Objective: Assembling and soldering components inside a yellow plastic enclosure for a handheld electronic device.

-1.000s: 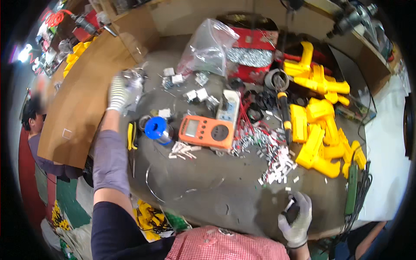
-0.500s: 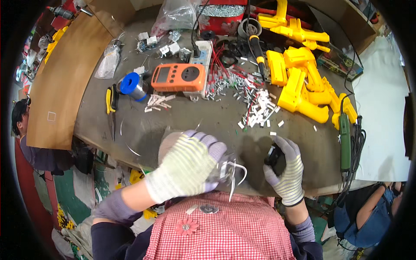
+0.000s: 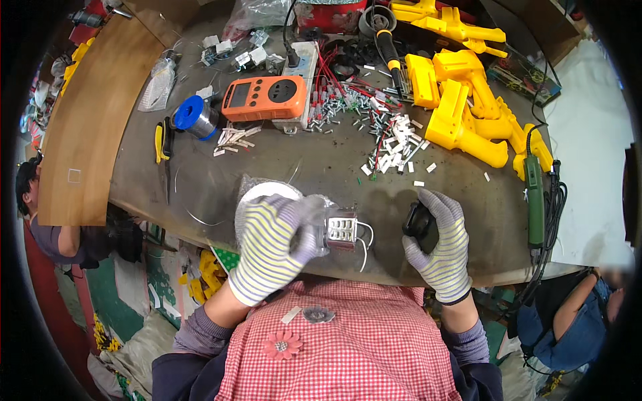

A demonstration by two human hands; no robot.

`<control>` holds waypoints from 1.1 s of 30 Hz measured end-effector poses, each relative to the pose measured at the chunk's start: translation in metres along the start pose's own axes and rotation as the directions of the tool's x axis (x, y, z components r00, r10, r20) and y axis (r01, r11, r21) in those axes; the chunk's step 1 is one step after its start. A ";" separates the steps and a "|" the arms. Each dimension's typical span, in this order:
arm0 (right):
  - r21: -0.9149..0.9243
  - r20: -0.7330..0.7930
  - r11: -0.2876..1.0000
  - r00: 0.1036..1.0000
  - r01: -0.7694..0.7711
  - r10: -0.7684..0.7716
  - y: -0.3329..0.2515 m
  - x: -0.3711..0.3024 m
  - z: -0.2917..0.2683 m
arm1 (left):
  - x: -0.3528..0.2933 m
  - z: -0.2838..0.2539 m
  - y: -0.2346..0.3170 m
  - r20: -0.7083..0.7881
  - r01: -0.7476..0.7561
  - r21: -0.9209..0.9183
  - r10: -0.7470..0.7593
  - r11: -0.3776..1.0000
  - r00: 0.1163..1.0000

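since a second earlier the left hand (image 3: 274, 244) had come back from the desk's (image 3: 200, 194) 11 o'clock corner, its grip closed on a small metal part (image 3: 341, 229) with white wires at 6 o'clock, beside the right hand (image 3: 438, 244) closed on a black object (image 3: 418, 220).

Left hand (image 3: 274, 244) gloved, fingers curled in grip, near torso. Right hand (image 3: 438, 244) gloved, fingers wrapped, palm down.
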State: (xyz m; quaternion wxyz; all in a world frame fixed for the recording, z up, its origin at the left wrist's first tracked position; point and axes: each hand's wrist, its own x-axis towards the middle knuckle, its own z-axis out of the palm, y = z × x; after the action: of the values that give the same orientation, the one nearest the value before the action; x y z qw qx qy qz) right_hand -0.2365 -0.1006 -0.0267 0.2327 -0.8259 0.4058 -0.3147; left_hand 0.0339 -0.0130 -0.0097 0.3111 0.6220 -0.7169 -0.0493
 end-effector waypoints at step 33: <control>0.609 0.062 0.786 0.994 -0.107 0.088 -0.027 -0.011 0.013 | 0.054 0.026 0.014 0.313 -0.271 -0.262 0.347 0.926 0.884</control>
State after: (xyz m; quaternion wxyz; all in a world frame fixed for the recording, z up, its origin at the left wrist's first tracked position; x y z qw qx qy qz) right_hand -0.2183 -0.0752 -0.0221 0.5094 -0.6889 0.3207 -0.4040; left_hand 0.0069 -0.0678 -0.0039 0.2450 0.4434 -0.8420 -0.1855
